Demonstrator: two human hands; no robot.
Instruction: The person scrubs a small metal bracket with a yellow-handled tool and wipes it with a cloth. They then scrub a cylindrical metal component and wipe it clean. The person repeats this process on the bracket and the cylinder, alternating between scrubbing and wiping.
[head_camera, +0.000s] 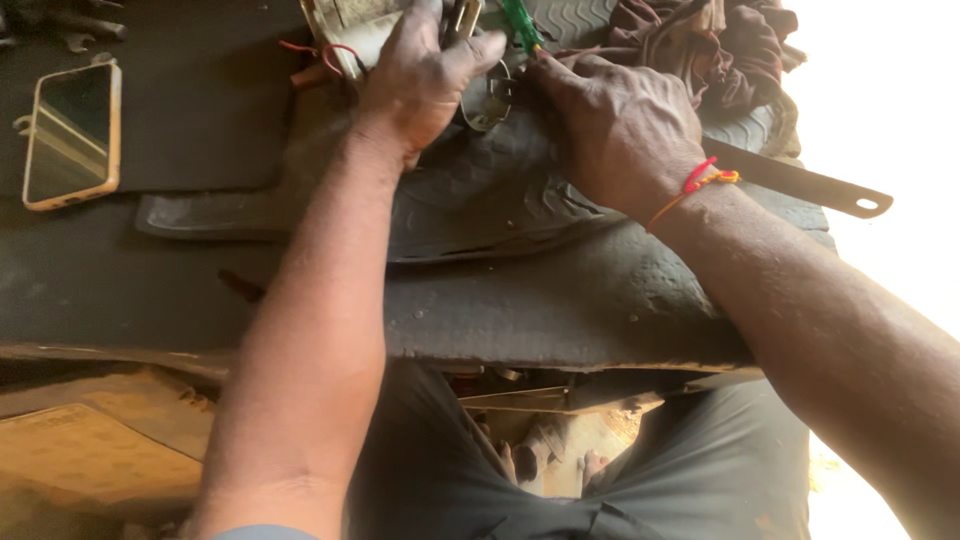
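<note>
The left hand (425, 75) has its grip closed over a dirty cream-coloured part with red wires (345, 40), thumb stretched across toward a round metal piece (487, 100), at the far edge of the dark rubber-matted counter (560, 300). The right hand (620, 125) has its fingers curled tight around a green-handled screwdriver (520, 25), its tip hidden at the part. A phone (72, 135) lies well apart on the left.

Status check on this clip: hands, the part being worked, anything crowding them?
Left hand grips pale wired part. Right hand holds green-handled screwdriver against it. Cloth and flat metal bar close by.
</note>
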